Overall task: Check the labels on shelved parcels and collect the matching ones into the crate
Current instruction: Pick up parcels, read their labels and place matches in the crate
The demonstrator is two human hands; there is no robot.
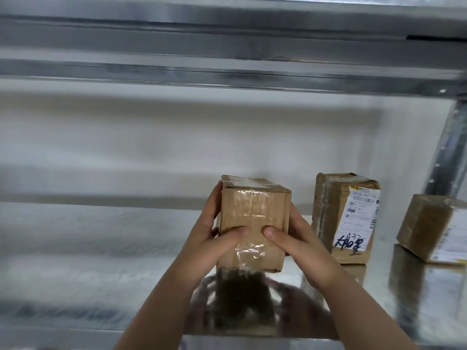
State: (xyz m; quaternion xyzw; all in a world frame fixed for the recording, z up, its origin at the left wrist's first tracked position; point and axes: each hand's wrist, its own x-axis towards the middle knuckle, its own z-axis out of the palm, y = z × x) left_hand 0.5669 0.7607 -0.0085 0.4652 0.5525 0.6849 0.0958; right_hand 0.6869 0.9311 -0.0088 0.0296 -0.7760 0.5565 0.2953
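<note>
Both hands are right up front at center-bottom of the frame: left hand (209, 238) and right hand (300, 238) squeeze a taped cardboard parcel (254, 218) from either side, thumbs pressed on its near face, fingers wrapped around the sides. It's held upright just over the shiny metal shelf (88, 248). Further right stands a labelled parcel (346, 218) with black scribble, then another box (432, 226) at the right edge.
</note>
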